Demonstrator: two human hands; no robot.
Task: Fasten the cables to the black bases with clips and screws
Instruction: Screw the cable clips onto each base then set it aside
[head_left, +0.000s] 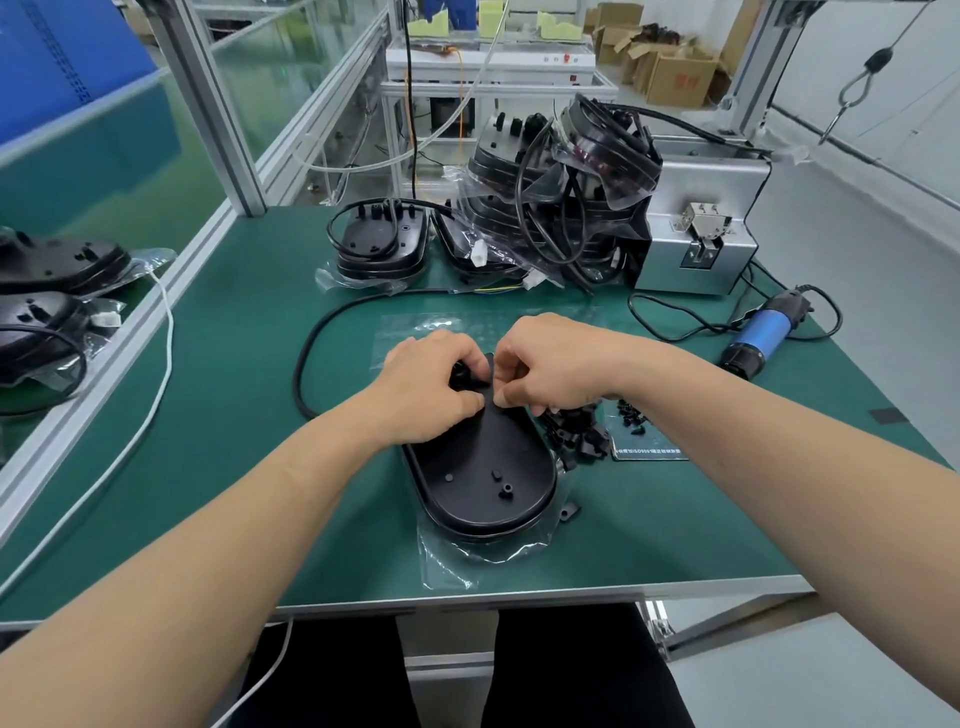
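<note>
One black base (483, 467) on the surface (234, 467): left hand (431, 384) grips one cable (306, 364) at its far end; right hand (550, 364) curled alongside, hold unclear.

Left hand (431, 387) gripping cable (300, 364), right hand (550, 364) (curled) alongside

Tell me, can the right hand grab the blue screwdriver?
Probably yes. The blue electric screwdriver lies right of the right hand, with only green mat and its cord between. But the hand is pinching something small at the black base and must let go first.
</note>
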